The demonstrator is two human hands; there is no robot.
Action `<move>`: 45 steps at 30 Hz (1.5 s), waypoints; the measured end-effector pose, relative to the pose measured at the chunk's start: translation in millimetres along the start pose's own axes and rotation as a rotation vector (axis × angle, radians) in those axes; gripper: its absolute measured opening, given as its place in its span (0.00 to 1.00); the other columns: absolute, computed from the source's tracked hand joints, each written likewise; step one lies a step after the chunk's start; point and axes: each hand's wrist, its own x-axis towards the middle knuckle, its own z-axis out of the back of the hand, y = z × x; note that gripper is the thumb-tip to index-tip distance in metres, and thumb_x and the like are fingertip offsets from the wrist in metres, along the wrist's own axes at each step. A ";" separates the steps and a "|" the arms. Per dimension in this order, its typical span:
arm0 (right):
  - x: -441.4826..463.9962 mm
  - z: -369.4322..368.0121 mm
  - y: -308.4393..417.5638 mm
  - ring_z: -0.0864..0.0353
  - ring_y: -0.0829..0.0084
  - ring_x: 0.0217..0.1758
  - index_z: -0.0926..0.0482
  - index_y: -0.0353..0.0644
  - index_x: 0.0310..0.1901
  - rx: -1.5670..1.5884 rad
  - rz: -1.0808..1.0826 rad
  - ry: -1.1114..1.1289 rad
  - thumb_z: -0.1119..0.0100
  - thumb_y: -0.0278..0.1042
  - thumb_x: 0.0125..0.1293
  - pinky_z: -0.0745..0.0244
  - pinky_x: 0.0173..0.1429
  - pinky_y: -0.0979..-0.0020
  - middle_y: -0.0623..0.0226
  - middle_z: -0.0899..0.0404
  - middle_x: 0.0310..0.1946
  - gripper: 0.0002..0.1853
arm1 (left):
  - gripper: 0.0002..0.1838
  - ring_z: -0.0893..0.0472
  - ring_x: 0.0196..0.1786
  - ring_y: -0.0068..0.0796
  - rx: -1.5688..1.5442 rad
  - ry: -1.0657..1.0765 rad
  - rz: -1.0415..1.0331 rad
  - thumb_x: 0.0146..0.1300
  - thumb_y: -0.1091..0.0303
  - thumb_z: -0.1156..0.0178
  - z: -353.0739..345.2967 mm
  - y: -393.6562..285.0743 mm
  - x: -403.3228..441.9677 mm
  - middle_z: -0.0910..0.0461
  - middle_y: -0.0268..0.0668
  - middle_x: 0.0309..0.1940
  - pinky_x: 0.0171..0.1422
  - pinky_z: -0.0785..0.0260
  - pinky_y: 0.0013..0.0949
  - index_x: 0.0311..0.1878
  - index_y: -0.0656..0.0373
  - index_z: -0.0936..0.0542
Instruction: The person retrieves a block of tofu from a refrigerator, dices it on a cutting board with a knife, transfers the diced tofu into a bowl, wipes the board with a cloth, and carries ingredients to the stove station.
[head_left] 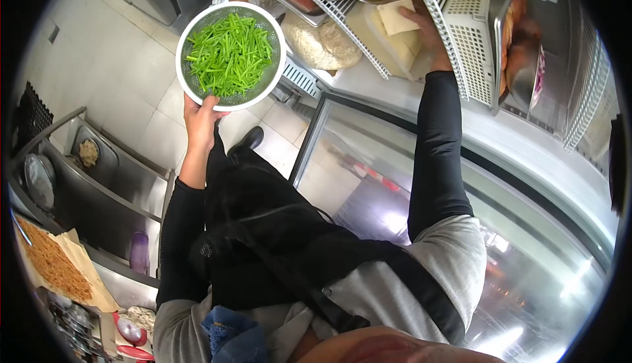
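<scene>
Left grip (199, 126) holds a colander (282, 56), wire shelves (455, 66) flanking the right grip (429, 31).

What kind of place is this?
Probably a restaurant kitchen. You can see a big open fridge with food inside, what looks like a metal sink, and a colander of cut greens.

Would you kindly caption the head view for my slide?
Left hand holds bowl of greens; right hand reaches into fridge.
</scene>
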 end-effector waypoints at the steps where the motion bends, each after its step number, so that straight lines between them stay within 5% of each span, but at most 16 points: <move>1: -3.0 -3.1 -1.0 0.32 0.66 0.71 0.36 0.37 0.73 0.024 0.010 0.014 0.29 0.46 0.62 0.41 0.75 0.70 0.56 0.29 0.69 0.43 | 0.29 0.16 0.48 0.34 0.003 0.008 -0.007 0.63 0.77 0.47 0.4 -0.2 1.0 0.24 0.42 0.56 0.41 0.16 0.36 0.69 0.57 0.37; 5: -17.3 -5.5 -0.8 0.37 0.66 0.76 0.39 0.37 0.75 0.045 0.001 0.034 0.28 0.45 0.60 0.47 0.79 0.71 0.56 0.32 0.72 0.46 | 0.29 0.17 0.50 0.36 0.011 0.030 -0.001 0.62 0.77 0.46 1.2 -3.5 -1.5 0.24 0.41 0.57 0.42 0.16 0.38 0.68 0.57 0.37; 9: -41.2 11.5 21.4 0.28 0.63 0.69 0.36 0.38 0.73 -0.250 -0.038 -0.218 0.30 0.51 0.61 0.35 0.72 0.65 0.58 0.27 0.67 0.43 | 0.30 0.17 0.49 0.36 0.013 0.076 -0.018 0.62 0.77 0.46 5.3 -7.7 -5.3 0.24 0.42 0.58 0.40 0.16 0.37 0.68 0.56 0.37; 13: -51.7 24.5 -31.1 0.19 0.58 0.59 0.29 0.36 0.64 1.575 -0.059 -0.120 0.32 0.45 0.65 0.23 0.66 0.52 0.55 0.22 0.61 0.31 | 0.29 0.17 0.47 0.36 0.012 0.080 -0.024 0.61 0.77 0.45 0.6 -19.1 -15.7 0.24 0.41 0.56 0.38 0.17 0.35 0.67 0.56 0.36; 16: -107.2 27.9 33.0 0.21 0.61 0.62 0.29 0.36 0.66 1.697 -0.019 -0.126 0.35 0.41 0.67 0.22 0.65 0.61 0.54 0.23 0.63 0.30 | 0.29 0.17 0.46 0.36 0.015 0.101 -0.029 0.60 0.78 0.45 -0.4 -27.6 -21.3 0.25 0.41 0.54 0.37 0.17 0.35 0.66 0.57 0.36; 18: -114.1 17.2 51.1 0.21 0.61 0.62 0.31 0.34 0.68 1.499 0.018 -0.022 0.35 0.40 0.66 0.21 0.65 0.63 0.52 0.24 0.63 0.32 | 0.29 0.17 0.46 0.36 0.010 0.106 -0.039 0.60 0.78 0.45 -1.7 -31.7 -24.7 0.25 0.42 0.54 0.37 0.17 0.35 0.66 0.58 0.36; 20: -110.4 0.6 46.1 0.19 0.59 0.61 0.34 0.31 0.69 1.008 0.050 0.172 0.33 0.42 0.63 0.22 0.66 0.60 0.49 0.23 0.61 0.37 | 0.29 0.16 0.45 0.37 0.012 0.093 -0.039 0.60 0.78 0.45 -1.9 -32.8 -24.2 0.25 0.43 0.55 0.36 0.17 0.35 0.66 0.58 0.36; 22: -122.0 -13.6 45.3 0.19 0.62 0.60 0.37 0.29 0.72 1.194 -0.097 0.475 0.30 0.43 0.55 0.22 0.64 0.65 0.50 0.22 0.60 0.46 | 0.29 0.16 0.45 0.38 0.009 0.097 -0.031 0.60 0.78 0.45 -4.6 -37.3 -27.8 0.25 0.44 0.56 0.36 0.17 0.36 0.66 0.58 0.36; 36: -262.8 -121.0 87.0 0.21 0.57 0.63 0.38 0.37 0.74 1.728 -0.049 0.155 0.34 0.39 0.57 0.28 0.70 0.56 0.52 0.23 0.61 0.43 | 0.24 0.14 0.38 0.33 0.144 0.490 -0.085 0.64 0.75 0.45 -35.7 -159.9 -91.7 0.20 0.42 0.49 0.36 0.17 0.33 0.64 0.63 0.33; 45: -313.0 -166.9 56.4 0.21 0.57 0.63 0.36 0.38 0.73 1.859 -0.235 0.152 0.36 0.39 0.60 0.25 0.68 0.55 0.52 0.24 0.62 0.38 | 0.23 0.14 0.45 0.43 0.279 0.687 0.008 0.64 0.75 0.41 -207.0 -129.2 -38.9 0.21 0.48 0.49 0.43 0.13 0.39 0.60 0.66 0.33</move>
